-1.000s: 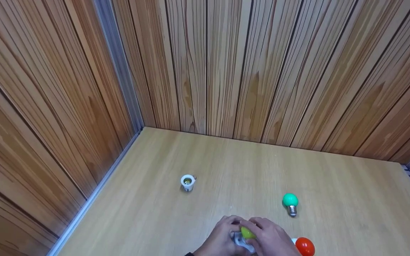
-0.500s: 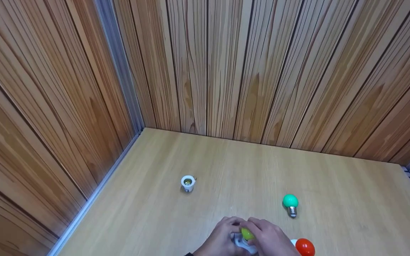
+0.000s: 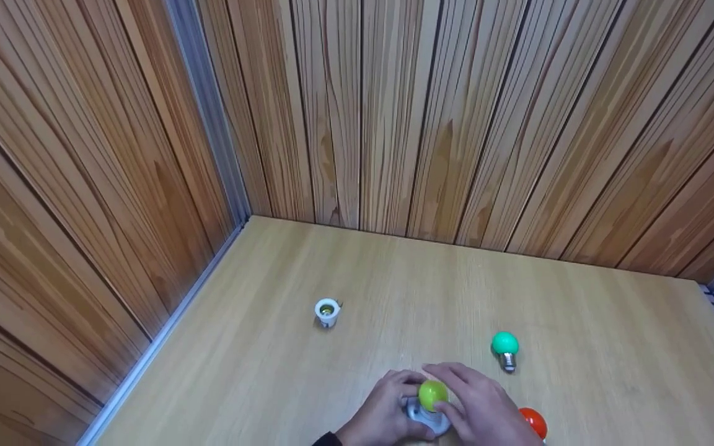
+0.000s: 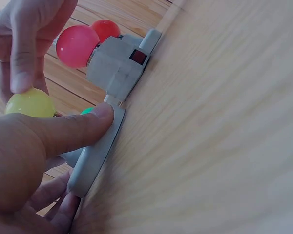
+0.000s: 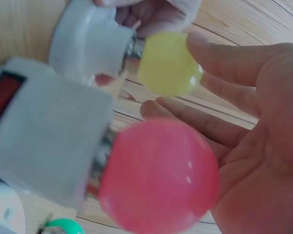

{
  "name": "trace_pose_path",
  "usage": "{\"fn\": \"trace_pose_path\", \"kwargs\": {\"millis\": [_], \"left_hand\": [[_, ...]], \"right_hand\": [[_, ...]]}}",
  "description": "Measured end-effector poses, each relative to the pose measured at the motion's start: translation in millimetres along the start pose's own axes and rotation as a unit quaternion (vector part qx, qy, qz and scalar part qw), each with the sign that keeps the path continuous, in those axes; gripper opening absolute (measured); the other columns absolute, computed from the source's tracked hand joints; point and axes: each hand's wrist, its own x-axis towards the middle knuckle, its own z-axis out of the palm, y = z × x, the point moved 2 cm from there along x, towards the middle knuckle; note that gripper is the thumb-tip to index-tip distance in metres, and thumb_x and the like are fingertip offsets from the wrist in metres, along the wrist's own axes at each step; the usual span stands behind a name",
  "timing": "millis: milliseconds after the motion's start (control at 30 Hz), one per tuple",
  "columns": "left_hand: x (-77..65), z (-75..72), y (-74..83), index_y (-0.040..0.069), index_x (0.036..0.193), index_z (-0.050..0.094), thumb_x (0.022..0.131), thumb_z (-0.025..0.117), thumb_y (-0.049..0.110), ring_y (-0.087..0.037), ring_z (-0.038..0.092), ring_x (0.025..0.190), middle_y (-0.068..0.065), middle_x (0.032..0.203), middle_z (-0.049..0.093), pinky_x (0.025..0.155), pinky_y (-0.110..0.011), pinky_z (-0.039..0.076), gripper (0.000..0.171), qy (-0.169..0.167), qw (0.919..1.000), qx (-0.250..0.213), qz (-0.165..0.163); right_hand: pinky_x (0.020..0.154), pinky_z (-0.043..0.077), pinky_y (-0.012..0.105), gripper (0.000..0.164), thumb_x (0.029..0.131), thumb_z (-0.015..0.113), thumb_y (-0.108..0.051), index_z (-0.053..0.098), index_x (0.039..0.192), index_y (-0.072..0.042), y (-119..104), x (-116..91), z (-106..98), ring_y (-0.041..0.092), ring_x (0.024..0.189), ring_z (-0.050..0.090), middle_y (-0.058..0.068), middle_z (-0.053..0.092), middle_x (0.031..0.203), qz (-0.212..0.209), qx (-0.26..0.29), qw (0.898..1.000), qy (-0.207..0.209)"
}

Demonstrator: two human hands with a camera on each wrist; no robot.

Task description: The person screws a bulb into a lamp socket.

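Observation:
A yellow-green bulb (image 3: 433, 395) stands with its metal end in a pale grey lamp holder (image 3: 428, 422), low in the head view. My left hand (image 3: 379, 407) grips that holder, its thumb (image 4: 90, 126) lying along the base in the left wrist view. Around the bulb's right side is my right hand (image 3: 484, 406). Its thumb (image 5: 224, 61) touches the yellow bulb in the right wrist view, while the other fingers (image 5: 200, 119) stretch out apart from it. The thread inside the holder is mostly hidden.
Beside the right hand sits a grey holder with a red switch (image 4: 115, 68), carrying a red bulb (image 4: 78, 46); another red bulb (image 4: 106, 30) shows behind. A green bulb (image 3: 505, 344) lies farther right. A white socket (image 3: 327, 313) stands at left on the wooden table (image 3: 258, 353).
The right hand's fingers have spread away from the yellow bulb, so more of it shows. The left hand still holds the lamp holder. The head view has shifted slightly.

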Motion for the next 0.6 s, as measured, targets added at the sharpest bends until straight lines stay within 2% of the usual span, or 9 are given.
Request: {"fn": "trace_pose_path", "kwargs": {"millis": [100, 167, 267, 433, 533, 600], "left_hand": [[-1.4, -0.1, -1.1, 0.043, 0.117, 0.068, 0.070, 0.086, 0.041, 0.001, 0.046, 0.120, 0.024, 0.125, 0.059, 0.104, -0.028, 0.041, 0.050, 0.001, 1.0000, 0.006, -0.007], [-1.1, -0.4, -0.9, 0.042, 0.118, 0.068, 0.070, 0.086, 0.043, 0.000, 0.046, 0.120, 0.023, 0.126, 0.059, 0.104, -0.029, 0.041, 0.051, 0.005, 0.9999, 0.012, -0.001], [-1.2, -0.1, -1.2, 0.040, 0.119, 0.068, 0.070, 0.086, 0.043, 0.000, 0.047, 0.120, 0.023, 0.126, 0.059, 0.104, -0.029, 0.042, 0.052, 0.009, 0.9999, 0.012, 0.003], [-1.3, -0.2, -1.9, 0.041, 0.120, 0.067, 0.072, 0.086, 0.040, -0.001, 0.047, 0.121, 0.023, 0.127, 0.059, 0.104, -0.030, 0.043, 0.051, 0.005, 1.0000, -0.001, 0.000], [-1.2, -0.2, -1.4, 0.042, 0.119, 0.067, 0.073, 0.086, 0.037, -0.001, 0.047, 0.121, 0.022, 0.127, 0.059, 0.104, -0.032, 0.044, 0.051, 0.001, 0.9999, -0.011, -0.005], [-0.9, -0.2, -0.7, 0.042, 0.118, 0.068, 0.072, 0.086, 0.035, -0.003, 0.047, 0.121, 0.022, 0.127, 0.058, 0.104, -0.034, 0.045, 0.049, -0.002, 0.9998, -0.017, -0.010]], "right_hand": [[0.078, 0.059, 0.032, 0.044, 0.084, 0.076, -0.018, 0.064, 0.126, -0.025, 1.9, -1.4, -2.9, 0.012, 0.099, 0.068, -0.006, 0.068, 0.116, 0.007, -0.021, 0.999, 0.048], [0.078, 0.058, 0.031, 0.045, 0.081, 0.077, -0.011, 0.066, 0.123, -0.024, 3.3, -1.4, -5.0, 0.010, 0.098, 0.068, -0.007, 0.068, 0.113, 0.005, -0.033, 0.996, 0.077], [0.078, 0.058, 0.031, 0.050, 0.075, 0.079, -0.007, 0.067, 0.122, -0.022, 3.8, -1.7, -4.4, 0.011, 0.100, 0.068, -0.007, 0.069, 0.113, -0.023, -0.039, 0.993, 0.107], [0.076, 0.059, 0.030, 0.060, 0.074, 0.084, -0.015, 0.064, 0.129, -0.026, 0.6, -0.9, 1.5, 0.017, 0.103, 0.066, -0.001, 0.068, 0.120, -0.081, -0.031, 0.995, 0.055], [0.074, 0.058, 0.029, 0.057, 0.074, 0.085, -0.018, 0.065, 0.127, -0.025, -0.9, 0.3, 4.0, 0.018, 0.098, 0.065, 0.002, 0.068, 0.116, -0.089, -0.033, 0.995, 0.013], [0.075, 0.058, 0.030, 0.051, 0.075, 0.083, -0.017, 0.067, 0.124, -0.023, -1.5, 1.2, 4.5, 0.018, 0.095, 0.064, 0.002, 0.068, 0.112, -0.076, -0.033, 0.996, -0.010]]}}
